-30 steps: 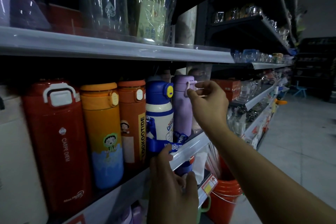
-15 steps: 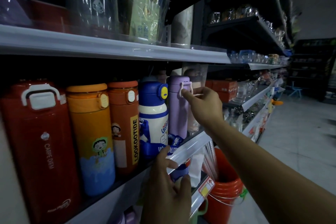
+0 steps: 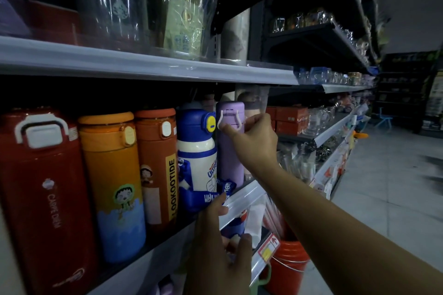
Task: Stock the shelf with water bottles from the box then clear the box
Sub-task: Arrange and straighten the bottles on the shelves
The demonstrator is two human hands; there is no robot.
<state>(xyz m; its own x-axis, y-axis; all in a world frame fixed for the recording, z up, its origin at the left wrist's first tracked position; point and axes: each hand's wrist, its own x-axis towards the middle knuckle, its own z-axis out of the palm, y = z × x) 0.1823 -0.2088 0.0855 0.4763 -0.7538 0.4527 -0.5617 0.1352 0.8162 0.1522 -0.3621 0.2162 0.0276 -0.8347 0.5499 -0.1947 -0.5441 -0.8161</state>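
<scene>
So the purple bottle [image 3: 230, 155] is upright on the shelf [image 3: 247, 195] now, just beside the blue-and-white bottle [image 3: 196, 151]. A second ago its white loop [image 3: 229, 118] pointed off to the side; now it faces front, so it looks like the right hand [image 3: 251, 141], curled round the lid end, has twisted it to face out. The left hand [image 3: 215, 246] sits low at the shelf edge with its thumb up against the blue strap [image 3: 208, 196]. Can't tell if it's holding anything. Seems this one's basically stocked. No box in sight.
</scene>
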